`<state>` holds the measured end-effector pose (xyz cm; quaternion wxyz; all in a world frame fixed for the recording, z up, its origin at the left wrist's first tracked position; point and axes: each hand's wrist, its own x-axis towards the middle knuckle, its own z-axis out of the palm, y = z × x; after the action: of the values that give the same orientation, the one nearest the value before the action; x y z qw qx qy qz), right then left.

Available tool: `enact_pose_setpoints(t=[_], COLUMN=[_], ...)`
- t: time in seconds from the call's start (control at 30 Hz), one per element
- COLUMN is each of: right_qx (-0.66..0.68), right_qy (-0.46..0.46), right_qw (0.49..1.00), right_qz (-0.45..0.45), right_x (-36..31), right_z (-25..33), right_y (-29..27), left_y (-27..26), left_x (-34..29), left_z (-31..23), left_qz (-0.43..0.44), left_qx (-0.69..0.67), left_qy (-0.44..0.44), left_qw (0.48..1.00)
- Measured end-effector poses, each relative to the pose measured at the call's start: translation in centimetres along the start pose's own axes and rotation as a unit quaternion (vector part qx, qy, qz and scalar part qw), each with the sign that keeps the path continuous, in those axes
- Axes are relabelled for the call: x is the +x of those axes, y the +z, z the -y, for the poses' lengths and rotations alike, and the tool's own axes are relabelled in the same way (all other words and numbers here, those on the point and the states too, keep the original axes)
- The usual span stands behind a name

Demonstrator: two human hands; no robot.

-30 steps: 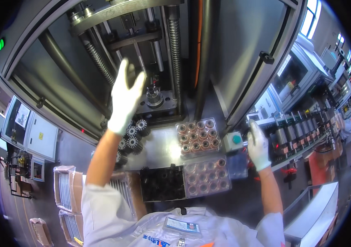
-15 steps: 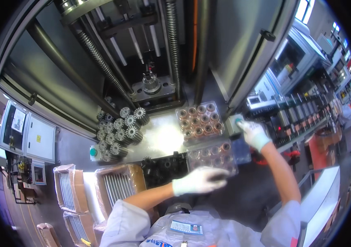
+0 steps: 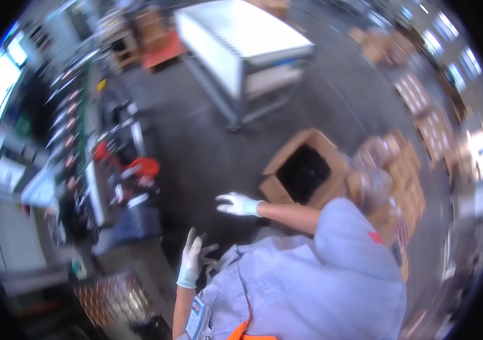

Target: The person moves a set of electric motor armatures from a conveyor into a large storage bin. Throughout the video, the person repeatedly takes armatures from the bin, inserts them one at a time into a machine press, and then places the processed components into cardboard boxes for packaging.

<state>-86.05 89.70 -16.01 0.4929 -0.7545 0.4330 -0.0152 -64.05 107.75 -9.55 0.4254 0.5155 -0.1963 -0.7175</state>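
Note:
My left hand (image 3: pixel 191 259), in a white glove, is held up in front of my body with its fingers spread. Nothing shows in its grasp. A dark blue bin (image 3: pixel 137 222) is the nearest thing on its left. My right hand (image 3: pixel 238 204), gloved too, stretches leftward across my front with its fingers apart, holding nothing that I can see. Just to the right of that hand stands an open cardboard box (image 3: pixel 272 192) with dark contents, perhaps a black liner. At the lower left lies a blurred clear tray of copper-coloured parts (image 3: pixel 116 297).
A white-topped cart (image 3: pixel 213 48) on a metal frame stands ahead. Red items (image 3: pixel 146 167) lie beside the conveyor line (image 3: pixel 91 164) on the left. Wrapped cartons (image 3: pixel 397 181) are stacked at the right. Grey floor (image 3: pixel 196 153) runs between the conveyor and the cart.
My view has swung right, away from the press and the slotted cores. My right hand has left the green button. My left hand has come away from the parts tray.

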Motion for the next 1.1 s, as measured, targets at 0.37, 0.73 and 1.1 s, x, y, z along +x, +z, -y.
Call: enact_pose_setpoints(t=[0.37,0.73,1.1], right_qx=[0.602,0.623,0.294], right_qy=[0.368,0.410,0.348], right_qw=[0.601,0.490,0.791], right_qz=[-0.375,-0.451,-0.409], right_x=[-24.5,-17.6,-1.5], right_z=[-29.0,-41.9,-74.9], right_y=[-5.6,-6.9,-12.3], left_y=[27.6,35.6,30.3], left_x=[28.9,54.4,72.4], left_z=[7.5,23.1,44.8], left_qz=[0.202,0.078,-0.079], left_qx=[0.147,0.163,-0.087], left_qy=[-0.279,-0.374,-0.396], left_qw=[0.927,0.910,0.911])
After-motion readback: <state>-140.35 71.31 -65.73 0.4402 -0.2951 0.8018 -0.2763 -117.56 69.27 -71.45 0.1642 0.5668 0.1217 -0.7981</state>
